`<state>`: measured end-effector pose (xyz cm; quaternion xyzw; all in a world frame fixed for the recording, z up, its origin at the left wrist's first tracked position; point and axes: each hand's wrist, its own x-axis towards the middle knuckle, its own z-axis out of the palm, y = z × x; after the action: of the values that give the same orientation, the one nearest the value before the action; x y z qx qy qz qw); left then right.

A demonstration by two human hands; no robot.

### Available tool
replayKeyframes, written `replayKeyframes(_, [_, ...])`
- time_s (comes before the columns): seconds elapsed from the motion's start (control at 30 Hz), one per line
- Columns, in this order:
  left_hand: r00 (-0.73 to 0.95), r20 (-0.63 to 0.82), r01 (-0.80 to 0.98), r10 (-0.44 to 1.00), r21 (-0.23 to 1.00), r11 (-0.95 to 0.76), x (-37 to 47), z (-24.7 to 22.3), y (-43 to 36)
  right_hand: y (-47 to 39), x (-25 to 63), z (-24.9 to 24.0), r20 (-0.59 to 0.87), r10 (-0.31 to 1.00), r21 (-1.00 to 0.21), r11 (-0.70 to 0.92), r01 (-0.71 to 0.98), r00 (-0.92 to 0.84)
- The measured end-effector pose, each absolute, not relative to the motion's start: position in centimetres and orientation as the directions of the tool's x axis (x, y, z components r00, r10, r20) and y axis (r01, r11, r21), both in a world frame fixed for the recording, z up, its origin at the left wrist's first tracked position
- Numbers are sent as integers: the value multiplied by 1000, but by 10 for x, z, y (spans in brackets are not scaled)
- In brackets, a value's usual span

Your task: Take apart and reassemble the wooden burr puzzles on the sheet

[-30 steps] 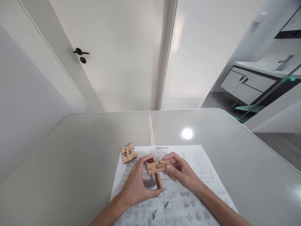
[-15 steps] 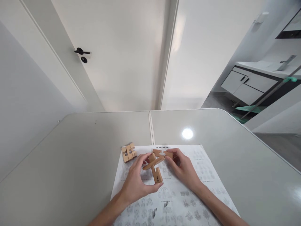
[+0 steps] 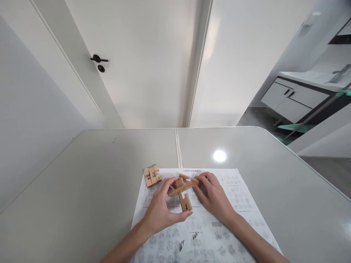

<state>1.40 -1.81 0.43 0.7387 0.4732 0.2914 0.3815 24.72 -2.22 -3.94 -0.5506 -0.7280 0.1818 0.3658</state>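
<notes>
My left hand (image 3: 160, 210) is closed around a notched wooden puzzle piece (image 3: 185, 203) with a black mark near its lower end, thumb below and fingers above. A second wooden bar (image 3: 175, 191) lies across that piece, forming a cross. My right hand (image 3: 215, 195) pinches another notched wooden puzzle piece (image 3: 195, 181) at its right end. That piece is close to the far end of the crossbar; whether they touch I cannot tell. Beyond my left hand, several notched wooden pieces (image 3: 152, 175) sit side by side on the sheet's corner.
Under my hands lies a white printed sheet (image 3: 204, 241) with rows of small diagrams, on a pale grey table (image 3: 90, 190) with a seam down its middle. A white door with a black handle (image 3: 98, 59) stands behind. A sink cabinet (image 3: 294, 96) is at the right.
The piece in my right hand has turned and shows less of its notch. My right fingers have curled further over it. My left hand keeps its grip on the crossed pieces, which have tilted slightly.
</notes>
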Motion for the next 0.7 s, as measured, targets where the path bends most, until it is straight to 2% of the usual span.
replayKeyframes(0.33, [380,61,495,923,829,-259,14,-1,-17,-22,247,-39,355,930,-652,317,689,-92])
replayKeyframes(0.5, [388,64,497,919,825,-267,12,-2,-17,-25,248,-28,432,900,-729,388,565,-60])
replayKeyframes(0.7, [426,56,490,903,825,-282,13,-1,-17,-28,247,-26,479,846,-736,533,417,-235])
